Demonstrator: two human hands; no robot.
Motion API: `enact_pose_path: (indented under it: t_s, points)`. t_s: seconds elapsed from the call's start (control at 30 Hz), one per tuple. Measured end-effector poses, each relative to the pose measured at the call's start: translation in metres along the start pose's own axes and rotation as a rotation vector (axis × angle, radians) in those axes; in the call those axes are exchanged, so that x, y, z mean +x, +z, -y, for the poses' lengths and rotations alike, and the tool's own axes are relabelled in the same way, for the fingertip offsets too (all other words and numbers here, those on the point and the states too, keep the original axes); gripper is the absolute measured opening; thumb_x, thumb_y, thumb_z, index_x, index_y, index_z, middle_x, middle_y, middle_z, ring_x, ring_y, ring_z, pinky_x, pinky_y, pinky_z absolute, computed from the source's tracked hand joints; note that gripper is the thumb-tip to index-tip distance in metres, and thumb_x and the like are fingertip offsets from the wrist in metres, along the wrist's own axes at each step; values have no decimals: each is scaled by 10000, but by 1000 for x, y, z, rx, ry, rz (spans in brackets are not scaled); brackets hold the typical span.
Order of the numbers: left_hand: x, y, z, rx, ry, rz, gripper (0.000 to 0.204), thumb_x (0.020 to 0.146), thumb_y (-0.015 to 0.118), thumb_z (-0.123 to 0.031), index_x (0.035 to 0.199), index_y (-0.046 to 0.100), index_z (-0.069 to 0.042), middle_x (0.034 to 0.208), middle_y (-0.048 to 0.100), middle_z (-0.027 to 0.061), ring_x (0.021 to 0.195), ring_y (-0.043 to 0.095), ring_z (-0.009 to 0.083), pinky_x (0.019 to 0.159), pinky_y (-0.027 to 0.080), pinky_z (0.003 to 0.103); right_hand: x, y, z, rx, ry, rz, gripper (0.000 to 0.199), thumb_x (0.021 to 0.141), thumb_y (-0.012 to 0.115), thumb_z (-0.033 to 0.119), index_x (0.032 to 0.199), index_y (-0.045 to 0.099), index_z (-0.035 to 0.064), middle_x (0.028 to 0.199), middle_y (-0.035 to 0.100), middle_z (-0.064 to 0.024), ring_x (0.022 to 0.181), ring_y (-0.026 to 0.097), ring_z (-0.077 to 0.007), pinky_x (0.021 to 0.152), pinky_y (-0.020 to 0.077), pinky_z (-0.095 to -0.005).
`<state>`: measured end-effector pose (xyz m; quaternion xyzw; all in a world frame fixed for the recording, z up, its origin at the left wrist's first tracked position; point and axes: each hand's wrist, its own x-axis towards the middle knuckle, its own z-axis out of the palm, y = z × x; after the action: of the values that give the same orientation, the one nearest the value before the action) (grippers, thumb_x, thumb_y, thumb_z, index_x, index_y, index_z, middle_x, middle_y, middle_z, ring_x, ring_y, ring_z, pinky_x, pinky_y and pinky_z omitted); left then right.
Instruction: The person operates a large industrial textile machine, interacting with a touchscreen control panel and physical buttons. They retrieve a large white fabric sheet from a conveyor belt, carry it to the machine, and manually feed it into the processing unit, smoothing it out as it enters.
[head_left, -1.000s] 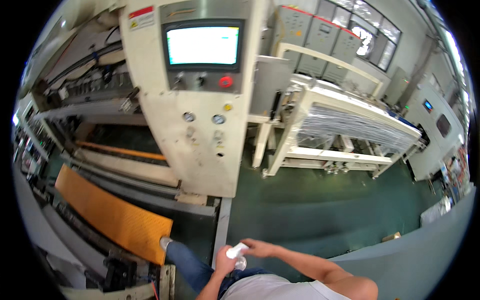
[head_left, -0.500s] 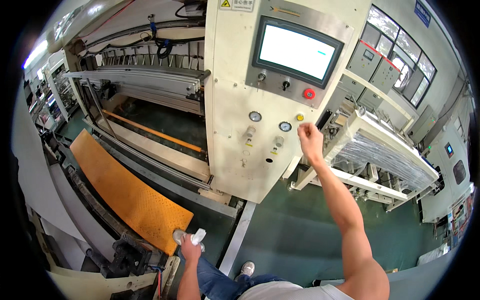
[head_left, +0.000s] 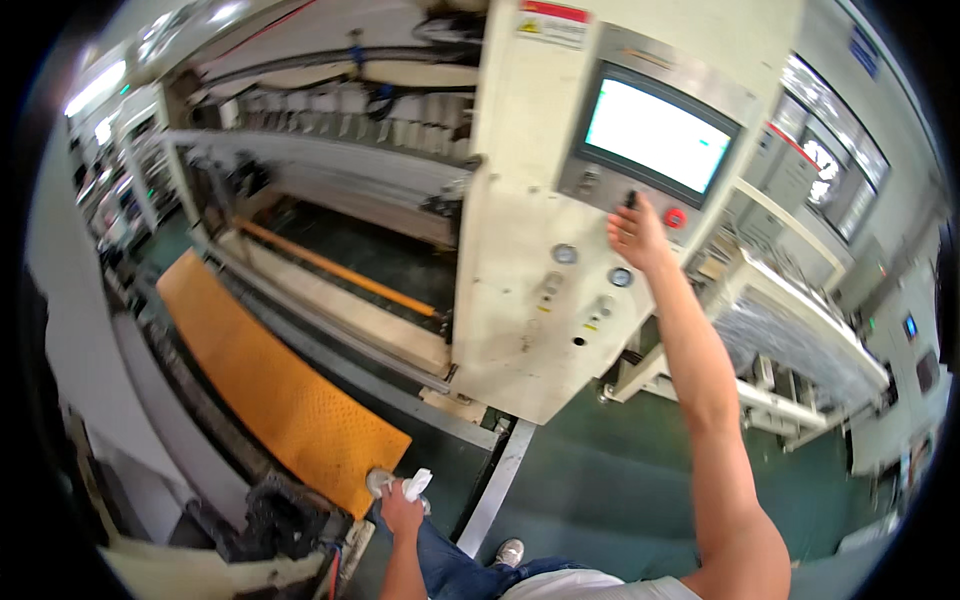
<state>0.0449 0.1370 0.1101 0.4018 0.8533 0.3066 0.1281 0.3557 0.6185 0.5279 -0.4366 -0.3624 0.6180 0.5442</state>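
Note:
On the cream control cabinet, my right hand is up at a black rotary knob under the screen. Thumb and forefinger appear closed about the knob, while the other fingers hang loosely below it; motion blurs the contact. Just right of the hand is a red push button. A silver key switch sits to its left. Low down by my leg, my left hand is closed around a crumpled white cloth or paper, which sticks out past the fingers.
Two round gauges, one on the left and one on the right, sit below the knobs. A long orange step plate lies at the left beside the machine opening. A white frame wrapped in clear film stands on the right.
My right hand has risen from beside the yellow button and lower gauges to the black knob. The left hand still holds the white piece. The whole view has shifted, moving the cabinet rightward.

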Motion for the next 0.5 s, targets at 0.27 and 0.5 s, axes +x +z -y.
enact_pose_path:
  t_s: [0.27, 0.5]
  points:
    - [-9, 8, 10, -24, -40, 22, 479, 713, 738, -135, 1175, 619, -187, 1198, 563, 139, 1052, 625, 386, 834, 543, 485, -14, -82, -76, -962, -433, -91, 371, 991, 600, 362, 822, 623, 33, 622, 588, -28, 504, 536, -106, 456, 410, -264]
    - [-7, 21, -4, 12, -63, 39, 513, 705, 749, -127, 1199, 620, -186, 1217, 576, 139, 1071, 619, 388, 846, 538, 502, -112, -320, -260, -1495, 281, 149, 311, 911, 655, 281, 1118, 705, 54, 844, 713, -102, 621, 660, -183, 561, 558, -331]
